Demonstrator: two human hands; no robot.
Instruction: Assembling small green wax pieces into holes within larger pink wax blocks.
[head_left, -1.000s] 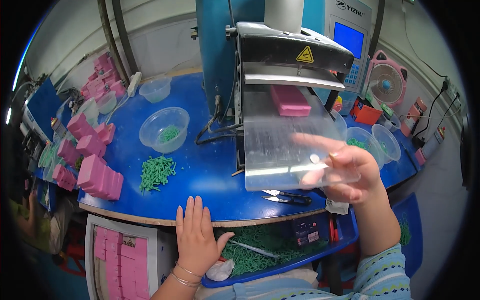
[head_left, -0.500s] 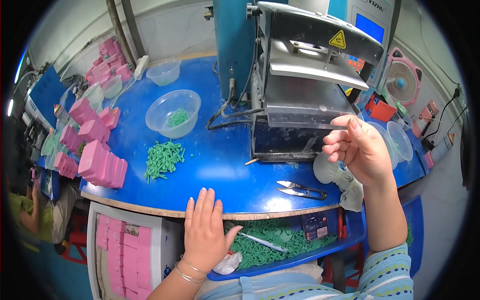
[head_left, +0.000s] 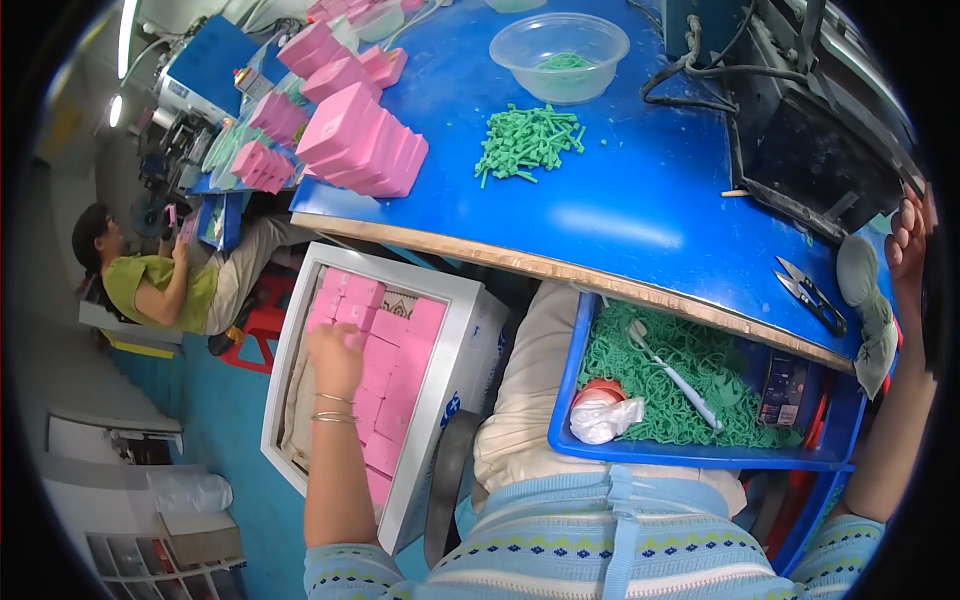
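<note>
It's a small workshop, by the looks: black machine point(head_left: 815, 150) on the blue bench point(head_left: 640, 190), green pieces point(head_left: 528, 142) heaped there, pink blocks point(head_left: 362, 148) stacked and boxed, another person point(head_left: 150, 285) seated beyond!

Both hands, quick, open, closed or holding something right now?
Left hand: over the pink blocks; whether open or closed cannot be told.
Right hand: near the machine, at the view's edge; grip cannot be told.

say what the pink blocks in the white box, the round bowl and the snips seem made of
Pink blocks: card or plastic, matte-looking; flat, even colour leaves it open. Round bowl: probably clear plastic, smooth; the blue table shows through. Snips: likely metal blades, grey with some sheen; dark handles, perhaps coated metal or plastic.
</note>
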